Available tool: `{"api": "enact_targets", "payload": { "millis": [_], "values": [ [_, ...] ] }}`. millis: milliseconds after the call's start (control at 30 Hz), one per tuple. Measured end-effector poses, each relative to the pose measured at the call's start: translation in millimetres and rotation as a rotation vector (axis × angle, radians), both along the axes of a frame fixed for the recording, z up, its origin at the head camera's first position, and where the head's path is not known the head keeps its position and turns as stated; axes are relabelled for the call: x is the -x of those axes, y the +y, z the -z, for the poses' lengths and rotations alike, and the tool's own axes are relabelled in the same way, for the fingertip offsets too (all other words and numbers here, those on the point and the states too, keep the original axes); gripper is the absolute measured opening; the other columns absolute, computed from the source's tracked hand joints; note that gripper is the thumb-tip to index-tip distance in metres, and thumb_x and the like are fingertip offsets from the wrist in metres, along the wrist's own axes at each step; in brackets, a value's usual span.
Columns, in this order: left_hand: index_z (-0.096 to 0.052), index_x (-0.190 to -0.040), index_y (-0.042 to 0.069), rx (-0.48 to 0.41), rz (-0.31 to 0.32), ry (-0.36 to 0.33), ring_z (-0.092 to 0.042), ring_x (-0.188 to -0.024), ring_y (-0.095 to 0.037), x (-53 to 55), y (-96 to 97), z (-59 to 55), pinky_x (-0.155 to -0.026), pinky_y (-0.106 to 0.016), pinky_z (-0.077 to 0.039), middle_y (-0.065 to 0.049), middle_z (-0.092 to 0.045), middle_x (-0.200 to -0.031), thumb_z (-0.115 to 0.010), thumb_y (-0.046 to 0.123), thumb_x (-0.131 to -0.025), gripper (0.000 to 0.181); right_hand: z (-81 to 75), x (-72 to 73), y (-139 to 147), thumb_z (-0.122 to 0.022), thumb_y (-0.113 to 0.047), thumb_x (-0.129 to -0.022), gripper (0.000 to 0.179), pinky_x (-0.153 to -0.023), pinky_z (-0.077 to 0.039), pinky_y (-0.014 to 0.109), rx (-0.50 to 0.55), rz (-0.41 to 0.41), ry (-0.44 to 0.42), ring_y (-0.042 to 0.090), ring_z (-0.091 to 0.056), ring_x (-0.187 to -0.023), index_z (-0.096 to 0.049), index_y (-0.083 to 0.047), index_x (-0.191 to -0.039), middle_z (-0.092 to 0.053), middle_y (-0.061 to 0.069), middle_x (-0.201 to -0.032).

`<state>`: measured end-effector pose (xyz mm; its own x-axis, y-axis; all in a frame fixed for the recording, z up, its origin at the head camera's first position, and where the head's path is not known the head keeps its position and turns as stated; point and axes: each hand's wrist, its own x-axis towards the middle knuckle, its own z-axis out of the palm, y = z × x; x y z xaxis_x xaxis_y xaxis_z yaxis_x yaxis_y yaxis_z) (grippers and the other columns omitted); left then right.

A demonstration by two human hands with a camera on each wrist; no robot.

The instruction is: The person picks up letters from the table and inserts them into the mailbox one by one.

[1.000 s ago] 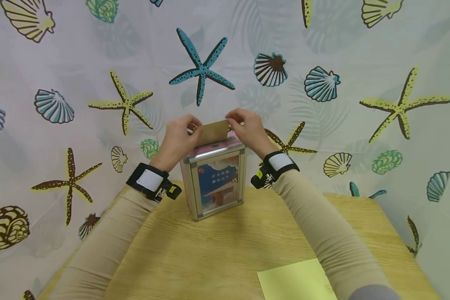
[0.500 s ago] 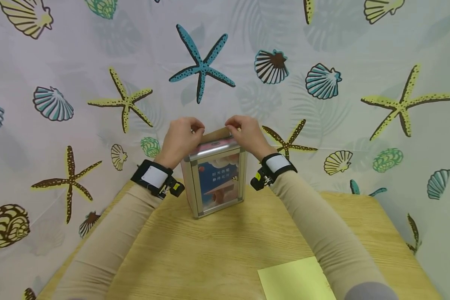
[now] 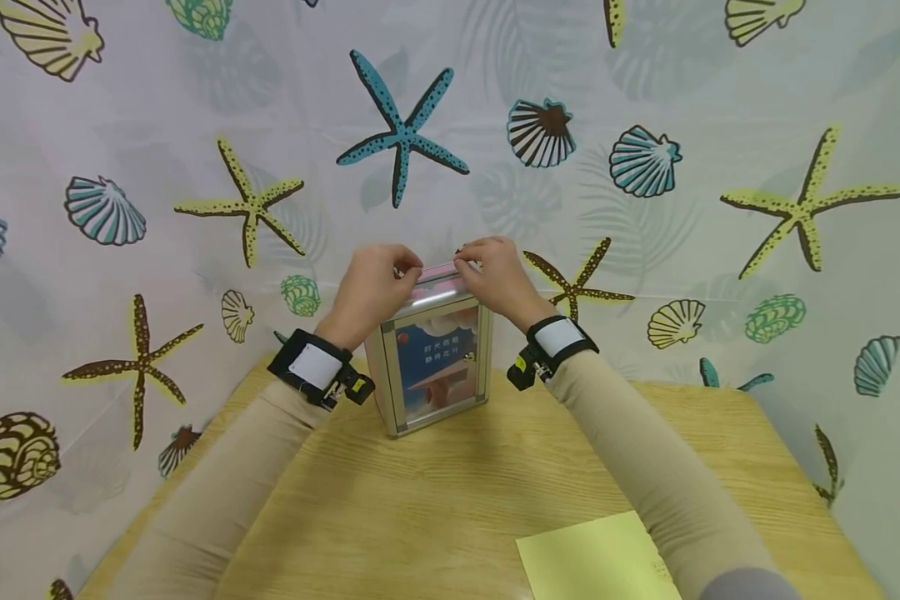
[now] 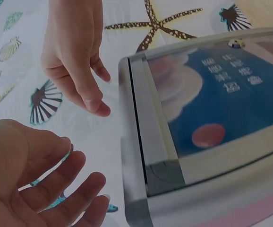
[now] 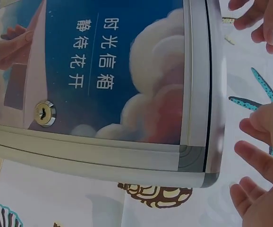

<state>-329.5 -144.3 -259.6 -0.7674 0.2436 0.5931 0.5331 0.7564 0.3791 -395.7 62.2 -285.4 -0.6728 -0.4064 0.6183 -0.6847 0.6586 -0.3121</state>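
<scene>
A metal-framed letter box [image 3: 438, 367] stands upright on the table, with a blue picture panel and Chinese writing on its front. A small brass lock [image 5: 45, 113] sits in that panel. The box's pink top [image 3: 438, 273] has a dark slot in it. My left hand [image 3: 375, 287] hovers at the left end of the top, fingers loosely bent. At the right end is my right hand [image 3: 498, 279], its fingers also loosely bent. Both wrist views show the left hand [image 4: 56, 175] and right hand [image 5: 268, 161] apart from the box, with nothing between their fingers.
A yellow sheet of paper [image 3: 596, 554] lies near the front of the wooden table [image 3: 390, 508], partly beneath the right forearm. A white cloth [image 3: 495, 75] printed with starfish and shells hangs close behind the box and along both sides.
The flat brown piece of paper held between both hands has gone down into the box's slot and out of sight. Both hands have lowered; the left has moved rightward, and the fingers have let go.
</scene>
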Motion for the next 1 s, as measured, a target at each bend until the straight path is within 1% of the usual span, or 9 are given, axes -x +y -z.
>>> {"api": "enact_targets", "payload": {
  "millis": [167, 267, 400, 533, 600, 667, 767, 867, 1000],
  "values": [
    [-0.072, -0.1, 0.005, -0.001, 0.073, 0.064, -0.062, -0.071, -0.017, -11.3, 7.5, 6.9, -0.057, -0.033, -0.053, -0.01, -0.071, -0.091, -0.061, 0.015, -0.094, 0.016, 7.2, -19.3, 20, -0.057, -0.019, -0.098, 0.022, -0.109, -0.03, 0.051, 0.049, -0.014, 0.036, 0.032, -0.049, -0.12, -0.072, -0.006, -0.106, -0.067, 0.012, -0.115],
    [-0.071, -0.102, 0.005, 0.016, 0.085, 0.079, -0.063, -0.078, -0.019, -21.2, 11.7, 12.9, -0.063, -0.035, -0.054, -0.01, -0.07, -0.093, -0.062, 0.018, -0.095, 0.017, 13.4, -37.0, 34, -0.059, -0.019, -0.097, 0.022, -0.11, -0.03, 0.052, 0.062, -0.036, 0.063, 0.033, -0.048, -0.12, -0.07, -0.005, -0.11, -0.066, 0.012, -0.115],
    [-0.069, -0.105, 0.006, 0.038, 0.116, 0.086, -0.064, -0.087, -0.021, -35.0, 18.7, 21.1, -0.074, -0.037, -0.055, -0.009, -0.071, -0.096, -0.064, 0.021, -0.093, 0.019, 24.3, -63.4, 57, -0.062, -0.016, -0.095, 0.022, -0.105, -0.036, 0.053, 0.073, -0.071, 0.127, 0.032, -0.052, -0.116, -0.068, -0.005, -0.113, -0.066, 0.012, -0.114],
    [-0.068, -0.107, 0.009, 0.024, 0.193, 0.046, -0.064, -0.088, -0.016, -50.5, 25.0, 31.1, -0.077, -0.036, -0.056, -0.006, -0.071, -0.099, -0.064, 0.024, -0.094, 0.02, 39.5, -92.8, 85, -0.064, -0.015, -0.094, 0.023, -0.095, -0.045, 0.052, 0.094, -0.073, 0.145, 0.028, -0.055, -0.112, -0.067, -0.008, -0.116, -0.067, 0.01, -0.114],
    [-0.067, -0.108, 0.011, 0.016, 0.214, 0.004, -0.064, -0.08, -0.01, -58.9, 28.0, 38.8, -0.076, -0.034, -0.056, -0.004, -0.07, -0.099, -0.064, 0.027, -0.094, 0.022, 49.2, -107.2, 99, -0.064, -0.015, -0.093, 0.025, -0.094, -0.046, 0.052, 0.102, -0.061, 0.119, 0.028, -0.056, -0.112, -0.066, -0.008, -0.117, -0.067, 0.01, -0.115],
    [-0.067, -0.109, 0.013, 0.015, 0.228, -0.027, -0.062, -0.08, -0.006, -65.7, 31.6, 48.2, -0.076, -0.032, -0.056, -0.001, -0.069, -0.099, -0.064, 0.028, -0.094, 0.021, 60.8, -120.5, 112, -0.064, -0.015, -0.094, 0.027, -0.094, -0.046, 0.054, 0.102, -0.042, 0.067, 0.029, -0.055, -0.114, -0.065, -0.007, -0.119, -0.066, 0.011, -0.117],
    [-0.067, -0.111, 0.015, 0.044, 0.214, -0.057, -0.061, -0.076, -0.003, -74.1, 37.9, 65.1, -0.07, -0.027, -0.055, 0.003, -0.067, -0.098, -0.066, 0.033, -0.092, 0.026, 79.0, -136.2, 127, -0.064, -0.017, -0.094, 0.03, -0.095, -0.046, 0.056, 0.095, -0.005, -0.012, 0.031, -0.055, -0.117, -0.063, -0.007, -0.122, -0.065, 0.012, -0.119],
    [-0.066, -0.113, 0.016, 0.092, 0.193, -0.077, -0.061, -0.086, -0.005, -80.3, 45.4, 83.4, -0.072, -0.027, -0.055, 0.003, -0.069, -0.103, -0.067, 0.042, -0.09, 0.035, 96.0, -149.1, 137, -0.065, -0.021, -0.095, 0.034, -0.094, -0.047, 0.056, 0.092, 0.036, -0.076, 0.03, -0.055, -0.118, -0.061, -0.008, -0.126, -0.065, 0.011, -0.121],
    [-0.064, -0.121, 0.017, 0.164, 0.155, -0.122, -0.064, -0.098, -0.013, -87.7, 58.4, 108.3, -0.076, -0.034, -0.057, -0.001, -0.068, -0.119, -0.063, 0.062, -0.086, 0.058, 114.5, -166.2, 145, -0.064, -0.026, -0.095, 0.039, -0.092, -0.048, 0.056, 0.112, 0.122, -0.135, 0.032, -0.056, -0.117, -0.059, -0.007, -0.129, -0.065, 0.012, -0.122]
  ]
}}
